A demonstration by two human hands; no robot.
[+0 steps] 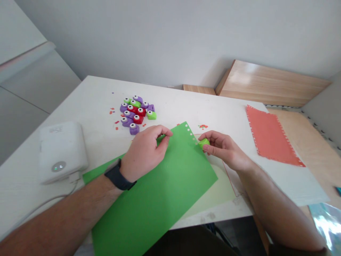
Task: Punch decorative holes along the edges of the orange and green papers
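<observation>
My right hand (222, 149) pinches a small green craft punch (204, 143) onto the edge of a green paper sheet (157, 199), near a row of small flower-shaped holes (190, 134). My left hand (142, 153) rests on the same sheet, with its fingertips at the upper edge and seeming to grip it. Beside the sheet's far corner lies a heap of several purple, red and green craft punches (135, 113). The punch's underside and the paper inside it are hidden.
The white table (80, 99) holds a white box (61, 153) with a cable, a red sheet with a punched border (271, 137), a pale sheet (213, 192) under the green one, and scattered paper bits (203, 126). Wooden boards (269, 83) stand behind.
</observation>
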